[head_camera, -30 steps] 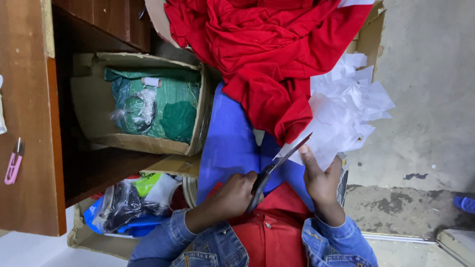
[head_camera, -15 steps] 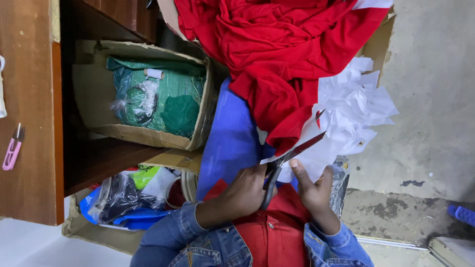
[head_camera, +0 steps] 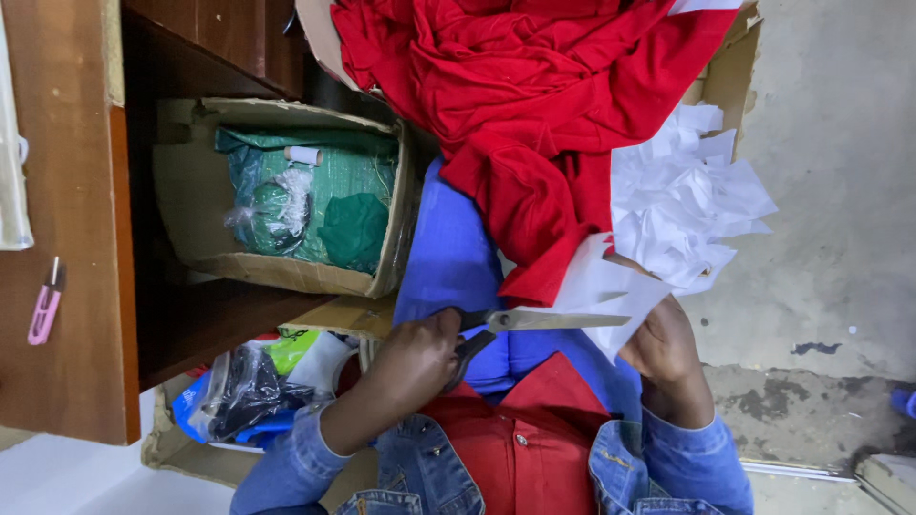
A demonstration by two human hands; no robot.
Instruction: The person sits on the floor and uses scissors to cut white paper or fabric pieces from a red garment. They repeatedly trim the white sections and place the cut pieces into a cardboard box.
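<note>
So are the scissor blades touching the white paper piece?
Touching: the head view shows the scissors blades laid against the white paper piece.

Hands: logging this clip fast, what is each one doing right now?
Left hand: closed on the handles of the scissors.
Right hand: holding the white paper piece at the scissor blades.

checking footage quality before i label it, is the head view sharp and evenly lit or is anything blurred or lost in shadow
Head view: mostly sharp, with soft even light; the scissors, the white paper and both hands are crisp. The red cloth shows clear folds. The shelf recess around the cardboard box falls into deep shadow, and the whole picture sits turned sideways.
</note>
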